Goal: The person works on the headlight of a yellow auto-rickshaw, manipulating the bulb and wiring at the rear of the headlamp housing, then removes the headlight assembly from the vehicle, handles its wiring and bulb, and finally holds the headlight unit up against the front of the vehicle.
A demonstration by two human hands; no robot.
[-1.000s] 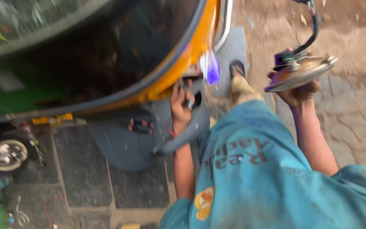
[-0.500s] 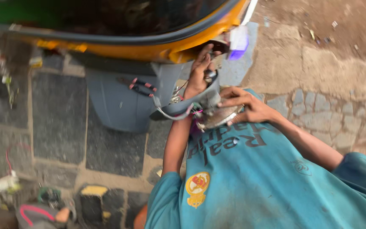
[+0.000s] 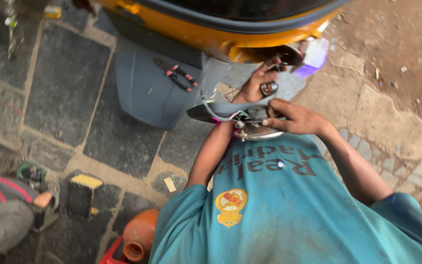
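Note:
My left hand (image 3: 256, 87) reaches up into the lamp opening (image 3: 282, 55) of a yellow three-wheeler's front (image 3: 191, 29), its fingers closed on a small ring-shaped metal part (image 3: 269, 88). Just below, my right hand (image 3: 294, 117) grips a round chrome headlamp unit (image 3: 257, 131) from above. It holds the unit against the rim of the grey mudguard (image 3: 147, 93). Thin coloured wires (image 3: 223, 116) run from the lamp along that rim. My blue shirt (image 3: 279, 210) fills the lower frame.
Red-handled pliers (image 3: 179, 76) lie on top of the mudguard. A violet-lit lens (image 3: 313, 57) sits right of the opening. Another person's grey sleeve and hand (image 3: 13, 210) are at lower left among tools. An orange pot (image 3: 140, 233) stands near my body. Stone paving is on the left, bare dirt on the right.
My right hand has brought the headlamp unit in from far right to the mudguard rim, below my left hand. My left hand has stayed at the lamp opening while the view shifted.

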